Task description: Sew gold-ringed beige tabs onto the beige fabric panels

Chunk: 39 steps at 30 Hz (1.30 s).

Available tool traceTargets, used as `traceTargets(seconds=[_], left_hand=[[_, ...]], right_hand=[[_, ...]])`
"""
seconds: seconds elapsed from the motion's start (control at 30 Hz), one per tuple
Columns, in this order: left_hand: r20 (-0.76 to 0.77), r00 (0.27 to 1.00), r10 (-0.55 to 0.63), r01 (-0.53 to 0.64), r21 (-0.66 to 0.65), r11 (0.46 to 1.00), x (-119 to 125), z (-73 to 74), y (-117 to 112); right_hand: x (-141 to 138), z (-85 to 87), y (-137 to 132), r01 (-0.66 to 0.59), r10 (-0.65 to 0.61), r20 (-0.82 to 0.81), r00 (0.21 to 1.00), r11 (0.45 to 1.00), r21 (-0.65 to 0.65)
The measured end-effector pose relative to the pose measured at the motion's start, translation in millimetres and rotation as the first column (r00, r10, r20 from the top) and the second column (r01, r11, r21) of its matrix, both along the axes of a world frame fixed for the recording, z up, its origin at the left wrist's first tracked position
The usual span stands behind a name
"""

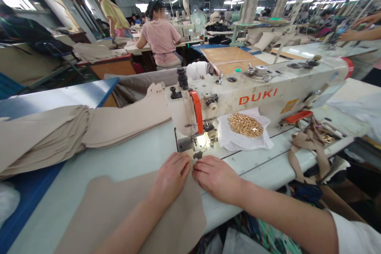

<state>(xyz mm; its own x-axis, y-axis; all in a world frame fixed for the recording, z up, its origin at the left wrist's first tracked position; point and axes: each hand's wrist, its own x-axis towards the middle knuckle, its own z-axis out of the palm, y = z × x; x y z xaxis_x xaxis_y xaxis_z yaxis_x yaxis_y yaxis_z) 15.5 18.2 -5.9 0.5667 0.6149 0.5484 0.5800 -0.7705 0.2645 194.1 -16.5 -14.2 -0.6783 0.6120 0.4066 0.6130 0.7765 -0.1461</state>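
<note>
A beige fabric piece (125, 202) lies over the pale table of the sewing machine (256, 91), its top edge reaching the presser foot and lit needle area (201, 142). Just in front of the needle, my left hand (171, 176) is closed, thumb and fingers pinching the cloth. Close beside it, my right hand (218, 178) has its fingers bent together on the same edge. What lies under the fingertips of both hands is partly hidden.
Stacked beige cut pieces (47, 135) lie at left, with more pieces (127, 121) behind. Gold-coloured metal rings (245, 124) sit on white cloth (222, 139) beside the needle. Beige strips (311, 151) hang at right. Thread cones (251, 2) stand behind; a co-worker (162, 37) sits ahead.
</note>
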Motion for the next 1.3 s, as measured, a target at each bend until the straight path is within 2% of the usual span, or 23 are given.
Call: traceTargets(seconds=[0.37, 1.0, 1.3], left_hand=[[0.008, 1.000, 0.000, 0.000, -0.029, 1.000, -0.5, -2.4, 0.8], [0.003, 1.000, -0.009, 0.009, -0.081, 0.997, -6.2, -4.8, -6.9], [0.026, 1.000, -0.005, 0.006, -0.048, 0.999, 4.5, -9.4, 14.6]], right_hand=[[0.7, -0.4, 0.4, -0.008, 0.008, -0.008, 1.000, 1.000, 0.003], [0.3, 4.7, 12.6, -0.033, 0.019, 0.116, 0.993, 0.993, 0.116], [10.3, 6.5, 33.1, -0.019, 0.006, 0.176, 0.984, 0.997, 0.073]])
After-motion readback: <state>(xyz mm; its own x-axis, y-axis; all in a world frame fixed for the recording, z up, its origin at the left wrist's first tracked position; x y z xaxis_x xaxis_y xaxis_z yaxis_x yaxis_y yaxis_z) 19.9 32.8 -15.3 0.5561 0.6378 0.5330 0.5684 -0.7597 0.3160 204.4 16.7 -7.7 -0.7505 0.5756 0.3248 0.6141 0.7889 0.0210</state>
